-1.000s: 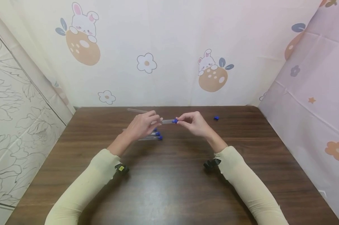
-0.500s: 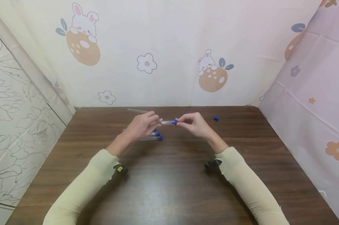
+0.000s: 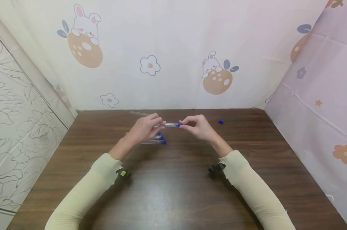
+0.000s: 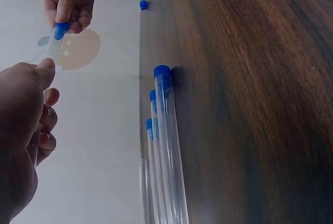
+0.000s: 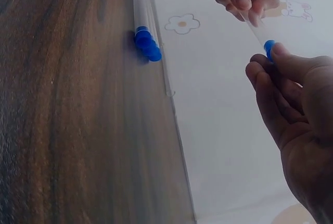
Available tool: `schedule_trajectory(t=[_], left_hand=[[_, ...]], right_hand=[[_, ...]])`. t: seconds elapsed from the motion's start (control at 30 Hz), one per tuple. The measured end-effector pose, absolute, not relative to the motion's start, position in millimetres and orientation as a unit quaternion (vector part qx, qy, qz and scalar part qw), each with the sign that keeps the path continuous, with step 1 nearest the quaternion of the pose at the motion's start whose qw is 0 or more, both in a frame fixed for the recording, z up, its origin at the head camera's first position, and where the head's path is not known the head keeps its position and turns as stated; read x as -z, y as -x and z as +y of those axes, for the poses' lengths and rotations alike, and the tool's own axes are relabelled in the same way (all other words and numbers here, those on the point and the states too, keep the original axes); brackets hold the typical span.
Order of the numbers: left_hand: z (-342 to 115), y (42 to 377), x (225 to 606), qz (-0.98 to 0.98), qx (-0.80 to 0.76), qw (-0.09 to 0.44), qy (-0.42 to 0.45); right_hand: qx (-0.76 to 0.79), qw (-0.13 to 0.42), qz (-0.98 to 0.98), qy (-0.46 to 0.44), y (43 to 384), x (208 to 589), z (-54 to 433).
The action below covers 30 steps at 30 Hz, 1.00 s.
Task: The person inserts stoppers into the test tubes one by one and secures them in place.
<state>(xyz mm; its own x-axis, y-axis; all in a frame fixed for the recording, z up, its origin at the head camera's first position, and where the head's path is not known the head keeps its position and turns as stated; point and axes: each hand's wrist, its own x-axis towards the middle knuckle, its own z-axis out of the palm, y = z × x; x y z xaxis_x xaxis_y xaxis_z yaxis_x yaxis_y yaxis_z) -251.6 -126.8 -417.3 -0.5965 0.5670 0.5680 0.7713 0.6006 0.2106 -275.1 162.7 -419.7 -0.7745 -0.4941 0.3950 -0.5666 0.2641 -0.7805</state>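
Above the far part of the table, my left hand (image 3: 145,128) grips a clear test tube (image 3: 170,125) that lies roughly level. My right hand (image 3: 200,126) pinches the blue cap (image 3: 178,124) at the tube's right end, between thumb and fingers. In the left wrist view the cap (image 4: 61,30) sits at the tube's mouth; how deep it is seated I cannot tell. Below my left hand, three blue-capped test tubes (image 4: 171,146) lie side by side on the table, partly hidden by that hand in the head view. Behind it lies a tube without a visible cap (image 3: 139,113).
One loose blue cap (image 3: 221,121) lies on the brown wooden table (image 3: 173,179), at the far right. A patterned curtain (image 3: 179,80) hangs along the table's back edge. Black wrist cameras (image 3: 124,173) are worn under both sleeves.
Hardly anything differs: both hands stay in place on the tube and its cap, with only a tiny shift of the tube. The things on the table have not moved.
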Motion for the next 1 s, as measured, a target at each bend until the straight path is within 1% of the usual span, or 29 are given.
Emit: schedule_trajectory(t=[0.2,0.5,0.8,1.0], left_hand=[[-126.0,252.6,420.1,-0.861,0.224,0.237,0.390],[-126.1,252.8,419.0,-0.864,0.226,0.237,0.382],[-127.2,249.3,416.7,-0.883,0.247,0.191,0.350],[-127.9,250.2,415.3,-0.888,0.255,0.174,0.340]], right_hand=[[-0.502,0.043,-0.797,-0.332,275.1,421.8,161.5],[-0.504,0.045,-0.801,-0.320,279.9,422.8,161.6],[-0.512,0.044,-0.800,-0.310,281.4,424.4,161.3],[-0.508,0.046,-0.803,-0.309,283.5,423.9,164.3]])
